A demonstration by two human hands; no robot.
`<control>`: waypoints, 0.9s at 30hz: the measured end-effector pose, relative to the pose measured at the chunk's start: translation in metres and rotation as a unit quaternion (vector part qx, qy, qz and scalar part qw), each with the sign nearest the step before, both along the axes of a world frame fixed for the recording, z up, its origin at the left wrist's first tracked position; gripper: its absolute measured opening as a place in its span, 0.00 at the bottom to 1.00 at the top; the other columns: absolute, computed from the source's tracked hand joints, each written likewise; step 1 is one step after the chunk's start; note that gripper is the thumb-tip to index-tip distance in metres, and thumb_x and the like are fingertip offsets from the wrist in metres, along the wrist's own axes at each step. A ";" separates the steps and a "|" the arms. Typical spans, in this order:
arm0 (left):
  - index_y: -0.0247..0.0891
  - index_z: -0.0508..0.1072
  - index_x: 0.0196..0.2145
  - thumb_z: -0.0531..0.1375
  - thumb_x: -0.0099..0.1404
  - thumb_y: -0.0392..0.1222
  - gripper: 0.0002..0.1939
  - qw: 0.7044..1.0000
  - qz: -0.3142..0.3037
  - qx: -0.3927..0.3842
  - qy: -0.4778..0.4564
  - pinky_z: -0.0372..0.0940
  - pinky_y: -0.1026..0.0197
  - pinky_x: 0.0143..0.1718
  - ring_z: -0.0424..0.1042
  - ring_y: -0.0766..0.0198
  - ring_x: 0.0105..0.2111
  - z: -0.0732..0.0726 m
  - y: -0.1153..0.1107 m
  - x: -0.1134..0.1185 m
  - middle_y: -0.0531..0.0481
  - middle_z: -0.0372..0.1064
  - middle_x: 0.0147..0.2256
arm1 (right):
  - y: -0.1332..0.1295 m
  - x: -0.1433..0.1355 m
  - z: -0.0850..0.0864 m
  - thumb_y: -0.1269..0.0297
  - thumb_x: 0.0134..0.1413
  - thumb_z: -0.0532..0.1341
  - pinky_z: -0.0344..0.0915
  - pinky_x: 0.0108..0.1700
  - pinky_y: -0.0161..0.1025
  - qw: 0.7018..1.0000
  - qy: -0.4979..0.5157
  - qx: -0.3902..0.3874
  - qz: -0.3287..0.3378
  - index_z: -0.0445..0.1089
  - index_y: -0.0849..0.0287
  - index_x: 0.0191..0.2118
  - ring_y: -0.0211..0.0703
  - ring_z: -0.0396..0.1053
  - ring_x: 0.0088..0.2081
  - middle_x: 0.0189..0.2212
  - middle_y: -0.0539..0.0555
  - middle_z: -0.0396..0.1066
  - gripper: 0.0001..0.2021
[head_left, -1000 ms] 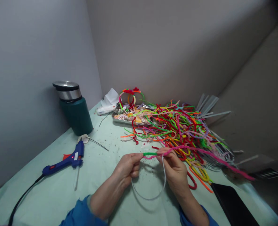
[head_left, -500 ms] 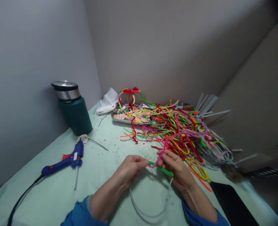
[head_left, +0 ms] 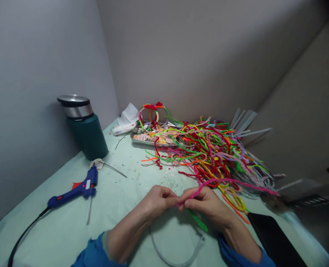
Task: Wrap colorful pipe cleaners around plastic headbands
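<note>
My left hand is closed in a pinch on the top of a thin pale hoop, which looks like a headband. Fuzzy green wrapping covers part of its right side. Fingertips almost touching the left ones, my right hand is closed on a pink pipe cleaner near its end at the hoop. The long free part of the pipe cleaner runs over the hand and off to the right. My fingers hide the spot where pink meets hoop.
A big tangle of coloured pipe cleaners lies behind my hands. Beside it a metal tray holds small decorations, with decorated hoops above. Left are a blue glue gun and green bottle; right, a flat black object.
My right hand has moved left, up against the left fingertips. The pink pipe cleaner's free length has swung down to point right. The green-wrapped part has tilted lower.
</note>
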State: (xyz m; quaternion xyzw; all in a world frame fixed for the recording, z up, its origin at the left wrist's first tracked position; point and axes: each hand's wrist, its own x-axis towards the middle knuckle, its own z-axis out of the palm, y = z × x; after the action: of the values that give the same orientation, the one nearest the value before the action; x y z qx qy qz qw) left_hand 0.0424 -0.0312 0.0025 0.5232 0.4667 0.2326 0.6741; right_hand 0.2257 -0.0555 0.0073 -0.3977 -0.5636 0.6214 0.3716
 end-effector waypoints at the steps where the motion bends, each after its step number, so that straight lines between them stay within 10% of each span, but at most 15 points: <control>1: 0.32 0.74 0.23 0.65 0.49 0.50 0.15 1.000 -0.005 0.009 -0.002 0.37 0.66 0.16 0.45 0.75 0.14 0.000 0.000 0.000 0.59 0.52 0.13 | 0.001 -0.002 -0.001 0.64 0.47 0.65 0.62 0.36 0.36 1.000 0.009 0.000 -0.012 0.77 0.60 0.33 0.41 0.69 0.32 0.26 0.53 0.75 0.07; 8: 0.33 0.74 0.28 0.64 0.51 0.48 0.14 0.999 -0.022 0.015 -0.022 0.41 0.67 0.17 0.46 0.75 0.15 0.006 -0.003 -0.001 0.59 0.53 0.15 | 0.007 0.000 -0.020 0.62 0.48 0.65 0.51 0.22 0.30 0.990 0.075 -0.027 -0.115 0.75 0.62 0.35 0.32 0.58 0.19 0.24 0.54 0.75 0.10; 27: 0.32 0.69 0.24 0.57 0.55 0.52 0.18 0.995 0.005 0.098 0.011 0.43 0.65 0.21 0.47 0.72 0.20 -0.006 0.005 0.002 0.57 0.52 0.18 | 0.005 -0.011 -0.008 0.66 0.49 0.61 0.61 0.35 0.35 0.982 -0.124 0.103 -0.094 0.68 0.58 0.35 0.40 0.64 0.34 0.31 0.50 0.65 0.05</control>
State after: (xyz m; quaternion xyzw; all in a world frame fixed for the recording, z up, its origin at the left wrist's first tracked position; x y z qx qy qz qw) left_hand 0.0441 -0.0264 -0.0039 0.5869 0.4513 0.2748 0.6135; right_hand 0.2152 -0.0501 -0.0009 -0.4819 -0.6267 0.4683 0.3946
